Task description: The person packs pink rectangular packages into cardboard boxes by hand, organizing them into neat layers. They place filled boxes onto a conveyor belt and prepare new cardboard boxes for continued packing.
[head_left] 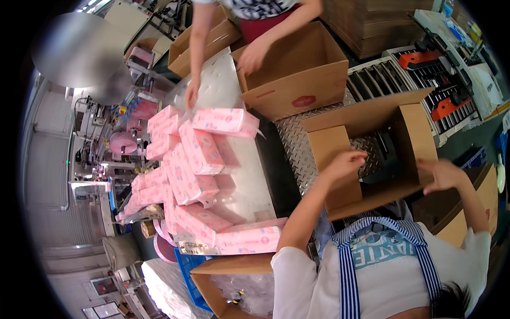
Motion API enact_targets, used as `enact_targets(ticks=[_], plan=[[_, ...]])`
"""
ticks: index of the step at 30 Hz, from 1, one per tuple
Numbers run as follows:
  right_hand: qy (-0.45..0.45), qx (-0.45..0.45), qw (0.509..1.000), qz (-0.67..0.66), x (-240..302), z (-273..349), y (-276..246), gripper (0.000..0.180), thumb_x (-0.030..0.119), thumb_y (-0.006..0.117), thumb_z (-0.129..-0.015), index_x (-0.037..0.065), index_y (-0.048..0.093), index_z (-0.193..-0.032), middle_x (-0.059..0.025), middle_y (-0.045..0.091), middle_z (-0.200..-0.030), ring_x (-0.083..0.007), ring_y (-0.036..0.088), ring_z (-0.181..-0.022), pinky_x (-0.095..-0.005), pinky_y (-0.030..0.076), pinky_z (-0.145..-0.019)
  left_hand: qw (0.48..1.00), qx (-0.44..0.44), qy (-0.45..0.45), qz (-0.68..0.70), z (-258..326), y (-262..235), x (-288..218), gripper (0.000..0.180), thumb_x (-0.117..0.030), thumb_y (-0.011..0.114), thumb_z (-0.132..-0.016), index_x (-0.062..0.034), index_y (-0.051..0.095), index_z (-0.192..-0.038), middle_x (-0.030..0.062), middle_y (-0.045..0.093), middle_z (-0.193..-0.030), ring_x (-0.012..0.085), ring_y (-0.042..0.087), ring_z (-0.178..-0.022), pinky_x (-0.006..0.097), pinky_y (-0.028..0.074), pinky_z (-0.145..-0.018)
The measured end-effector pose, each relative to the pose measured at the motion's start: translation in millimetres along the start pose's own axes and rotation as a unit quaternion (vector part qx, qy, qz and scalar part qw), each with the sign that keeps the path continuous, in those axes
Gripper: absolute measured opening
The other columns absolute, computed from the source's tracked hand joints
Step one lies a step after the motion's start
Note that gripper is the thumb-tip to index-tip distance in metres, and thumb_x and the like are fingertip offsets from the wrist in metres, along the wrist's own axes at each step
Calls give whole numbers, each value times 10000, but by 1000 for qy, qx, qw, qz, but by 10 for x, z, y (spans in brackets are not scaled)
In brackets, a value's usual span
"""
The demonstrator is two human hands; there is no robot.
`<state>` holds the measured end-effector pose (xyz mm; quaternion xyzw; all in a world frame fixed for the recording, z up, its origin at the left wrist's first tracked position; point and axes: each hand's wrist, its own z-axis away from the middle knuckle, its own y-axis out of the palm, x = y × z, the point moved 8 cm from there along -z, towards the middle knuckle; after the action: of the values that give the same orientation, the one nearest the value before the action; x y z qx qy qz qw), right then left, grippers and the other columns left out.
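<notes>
Cardboard carton (417,130): stood open between the person's hands in the head view, its flaps raised; ribbed metal showed through its middle.
Left hand (348,162): lay over the carton's left flap (328,151), fingers bent and drawn narrow; whether they gripped the flap, I could not tell.
Right hand (443,174): was at the carton's right side, spread wide, thumb apart from the fingers, fingertips beside the edge.
Desk (247,175): stretched left of the carton, pale and shiny, well apart from it.
Pink packs (199,151): lay heaped on that desk, left of the carton, some leaning on others.
Tread plate (295,154): ran along the carton's left side, silver and ribbed.
Second carton (297,93): stood open past the carton, toward the upper left, with a red mark on its near face.
Co-worker (265,8): stood beyond the carton, also upper left, one hand (252,56) at the second carton's rim, the other (192,94) just above the packs.
Roller conveyor (372,80): lay behind the carton and to its right.
Plastic-lined box (234,263): sat to the carton's lower left, clear film inside.
Striped apron (348,276): covered the person's chest, on the carton's near side.
</notes>
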<state>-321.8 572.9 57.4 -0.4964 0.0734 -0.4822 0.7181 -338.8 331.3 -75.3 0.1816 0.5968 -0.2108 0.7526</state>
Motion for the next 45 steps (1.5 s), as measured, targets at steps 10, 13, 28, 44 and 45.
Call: enact_targets(ticks=[10,13,28,44,45], plan=[[-107,-533,815,201,426,-1041,-1266,161,264,620,-783,113,598,-837,-62,561,-868,-262,545,-850,-377,439,-781,779,-207,63,-588,358,47,-409,542,-412,554,-846,-99,496,-1284,112,398,-1409,264,341,-1319,519,221,-1071],[-59,-470,867,156,391,-1037,-929,183,312,611,-811,131,587,-798,-47,558,-771,-242,551,-779,-379,457,-709,654,-230,198,-693,549,312,-664,529,-405,543,-861,-111,482,-1296,109,368,-1431,272,334,-1323,548,216,-1060],[355,-78,694,-622,-1903,-1264,1813,682,588,466,-874,-23,560,-1163,-197,598,-1151,-249,574,-1061,-365,448,-883,841,-453,-196,-223,1712,-2208,694,708,-490,306,-966,30,180,-1429,216,153,-1501,337,149,-1392,419,136,-1123],[-169,-263,949,-38,459,-1201,-796,507,456,694,-705,161,618,-1110,-58,564,-1209,-257,427,-1239,-542,154,-1081,893,-386,-117,197,1031,-1210,-150,627,-517,385,-949,-17,411,-1327,62,561,-1051,147,566,-919,305,465,-800],[-94,-336,932,97,390,-1192,-886,622,386,729,-684,176,534,-1236,-62,434,-1362,-267,355,-1297,-544,191,-1071,882,-406,-94,221,1385,-1288,-124,742,-600,341,-924,-18,339,-1383,111,518,-1231,207,524,-1100,345,426,-924]])
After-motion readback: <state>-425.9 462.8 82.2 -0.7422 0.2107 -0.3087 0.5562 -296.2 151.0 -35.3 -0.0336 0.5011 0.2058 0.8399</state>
